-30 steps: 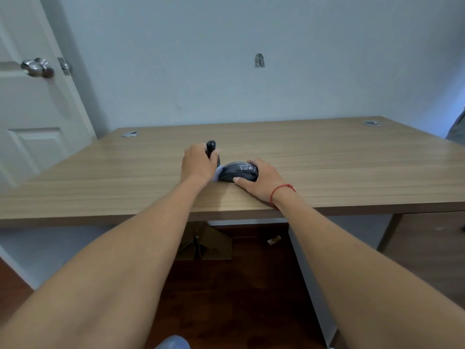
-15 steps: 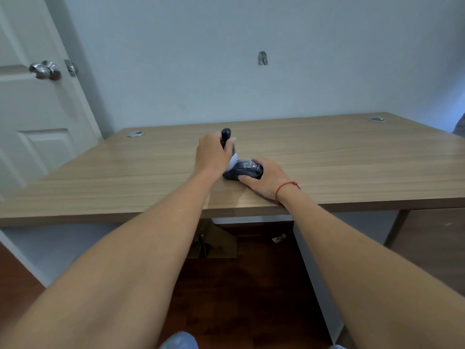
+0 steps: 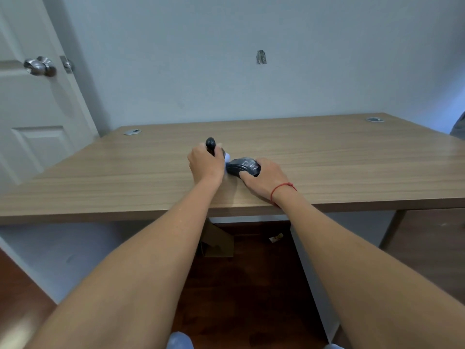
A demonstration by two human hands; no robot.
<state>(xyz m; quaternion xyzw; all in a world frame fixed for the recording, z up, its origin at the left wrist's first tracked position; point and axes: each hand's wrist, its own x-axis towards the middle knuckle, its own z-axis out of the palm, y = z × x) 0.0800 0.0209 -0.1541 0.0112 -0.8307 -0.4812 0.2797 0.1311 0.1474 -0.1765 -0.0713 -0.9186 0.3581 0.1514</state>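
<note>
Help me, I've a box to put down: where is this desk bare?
Bare desk lies right of the right hand, back to the right grommet, and left of the left hand, back to the left grommet. The strip along the wall is free too. Crowded only front centre: hands, mouse and dark tool.

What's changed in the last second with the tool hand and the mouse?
The left hand, gripping the black rounded-handle tool, lifted it slightly up and to the right half a second ago. It has since brought it back down beside the dark grey computer mouse. Nothing was taken hold of or let go. The right hand keeps holding the mouse in the same spot on the light wooden desk.
</note>
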